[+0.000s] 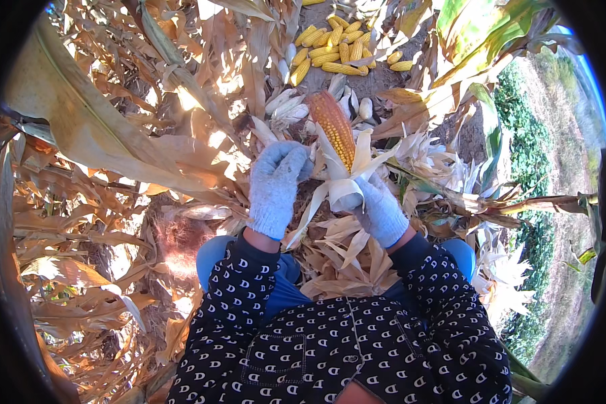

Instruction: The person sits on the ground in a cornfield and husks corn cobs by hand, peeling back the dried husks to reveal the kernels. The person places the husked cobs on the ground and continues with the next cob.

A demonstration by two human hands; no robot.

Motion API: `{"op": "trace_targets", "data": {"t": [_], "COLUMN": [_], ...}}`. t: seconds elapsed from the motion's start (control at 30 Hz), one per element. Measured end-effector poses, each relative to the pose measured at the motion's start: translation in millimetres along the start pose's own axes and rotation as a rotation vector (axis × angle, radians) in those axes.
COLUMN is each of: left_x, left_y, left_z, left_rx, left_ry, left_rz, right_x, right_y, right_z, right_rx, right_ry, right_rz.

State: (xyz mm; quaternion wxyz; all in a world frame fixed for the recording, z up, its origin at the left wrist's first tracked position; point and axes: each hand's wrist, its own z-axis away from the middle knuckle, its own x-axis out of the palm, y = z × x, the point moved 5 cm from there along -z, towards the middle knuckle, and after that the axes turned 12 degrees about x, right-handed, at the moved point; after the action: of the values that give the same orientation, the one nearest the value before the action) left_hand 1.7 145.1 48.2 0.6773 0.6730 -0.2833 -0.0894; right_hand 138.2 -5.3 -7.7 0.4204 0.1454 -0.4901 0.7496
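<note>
An ear of corn with yellow-orange kernels points up and away, its tip reddish-brown. Pale husk leaves are peeled down around its base. My right hand, in a light grey knitted glove, grips the ear at this husk-wrapped base; its fingers are partly hidden behind the husk. To the left of the ear is my left hand, gloved alike, its fingers curled with the tips together near a strip of husk. Whether a husk edge is pinched in those fingers cannot be made out.
Beyond the hands lies a pile of husked yellow corn ears on bare soil. Ears in pale husk lie nearer. Dry corn stalks and leaves crowd the left. Loose husks cover the ground between my knees. A stalk juts in from the right.
</note>
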Motion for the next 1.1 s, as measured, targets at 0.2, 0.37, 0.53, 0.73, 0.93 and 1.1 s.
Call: {"op": "trace_targets", "data": {"t": [0.2, 0.37, 0.53, 0.73, 0.93, 1.1], "left_x": [3.8, -3.5, -5.1, 4.3, 3.5, -4.0], "left_y": [5.2, -1.1, -3.1, 1.7, 7.2, -2.0], "left_z": [-2.1, -2.6, -2.2, 0.7, -0.4, -1.4], "left_rx": [0.153, 0.119, 0.087, 0.066, 0.094, 0.075], "left_ry": [-0.112, -0.111, -0.104, -0.047, -0.091, -0.125], "left_rz": [-0.258, -0.32, -0.281, -0.139, -0.154, -0.139], "right_x": [7.2, 9.7, 11.7, 9.8, 12.1, 15.3], "right_y": [-3.4, -5.4, -8.6, -5.9, -10.4, -10.6], "right_z": [2.2, 2.6, 2.5, 1.3, 1.7, 6.9], "right_rx": [-0.058, -0.099, -0.118, -0.101, -0.138, -0.13], "right_ry": [-0.032, -0.007, -0.039, -0.012, -0.035, -0.016], "right_rz": [0.192, 0.307, 0.355, 0.309, 0.361, 0.395]}}
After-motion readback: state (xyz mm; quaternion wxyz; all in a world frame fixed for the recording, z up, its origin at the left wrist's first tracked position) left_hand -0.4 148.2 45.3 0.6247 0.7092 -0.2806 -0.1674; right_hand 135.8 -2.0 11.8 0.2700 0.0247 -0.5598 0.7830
